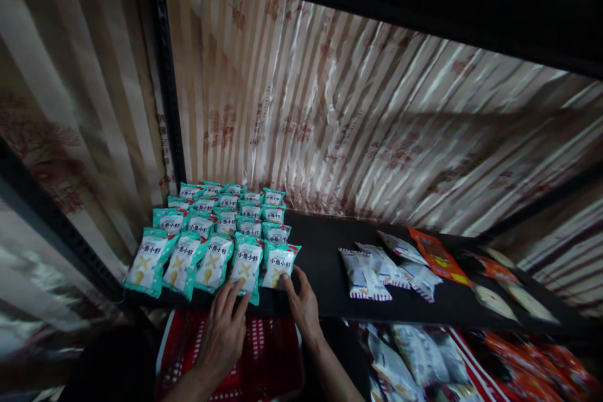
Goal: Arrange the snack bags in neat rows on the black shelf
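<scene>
Several teal and white snack packets [221, 232] lie in neat rows on the left end of a black shelf [325, 264]. My left hand [221, 333] reaches up from below, fingers stretched out, its tips touching the lower edge of a front-row packet [245, 267]. My right hand [301, 301] rests on the shelf's front edge, fingers spread, touching the rightmost front packet [277, 264]. Neither hand grips anything.
White packets with striped edges [377, 273] and orange packets [436, 255] lie loose farther right on the shelf. A red basket [268, 358] sits below my hands. More white and orange packets [424, 364] fill a container at the lower right. Striped curtain hangs behind.
</scene>
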